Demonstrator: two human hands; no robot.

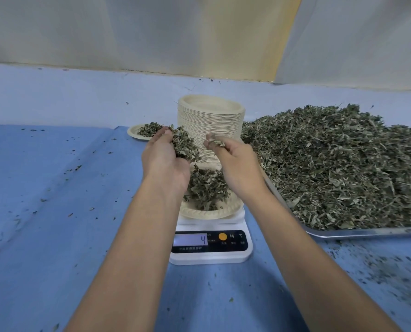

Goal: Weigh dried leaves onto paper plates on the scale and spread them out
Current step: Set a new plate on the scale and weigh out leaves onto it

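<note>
A white digital kitchen scale (210, 245) stands on the blue table cover (56, 188), its display showing 4. On its platform sits a paper plate (207, 213) holding a small mound of dried leaves (207, 188). Both hands are raised above this plate. The left hand (163, 159) cups a loose clump of leaves (184, 144) in its curled fingers, just above the plate's far-left edge. The right hand (235, 161) pinches a few leaf bits (215, 141) between thumb and fingertips, over the plate's far-right side. Directly behind the hands rises a tall stack of paper plates (211, 125). Left of the stack lies another plate with leaves (144, 131). To the right, a metal tray (367, 232) carries a large heap of dried leaves (343, 164), near the right forearm.
</note>
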